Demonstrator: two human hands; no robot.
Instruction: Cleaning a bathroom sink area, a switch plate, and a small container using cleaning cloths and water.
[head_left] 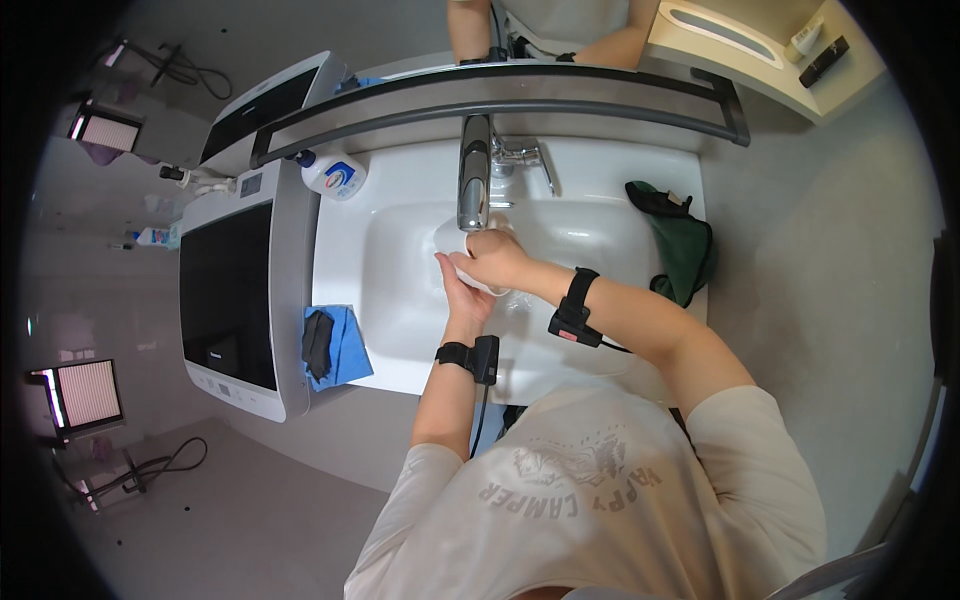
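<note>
Under the spout of the chrome faucet (474, 190), both hands meet over the white sink (385, 290). Between them is a smooth white rounded vessel (451, 237), a cup or small bowl; most of it is covered by my hands. My left hand (466, 296) supports it from the near side, thumb raised along its edge. Closed over its right side is my right hand (497, 259), its fingertips hidden against the vessel. Water glistens in the basin just to the right of my hands.
A white pump bottle (334, 174) stands at the sink's back left corner. Near the front left lie a blue cloth (347, 345) and a dark grey cloth (318, 343). A green cloth (677, 245) drapes over the right rim. A black rail (590, 109) crosses behind the faucet; a white appliance (290, 300) borders the left.
</note>
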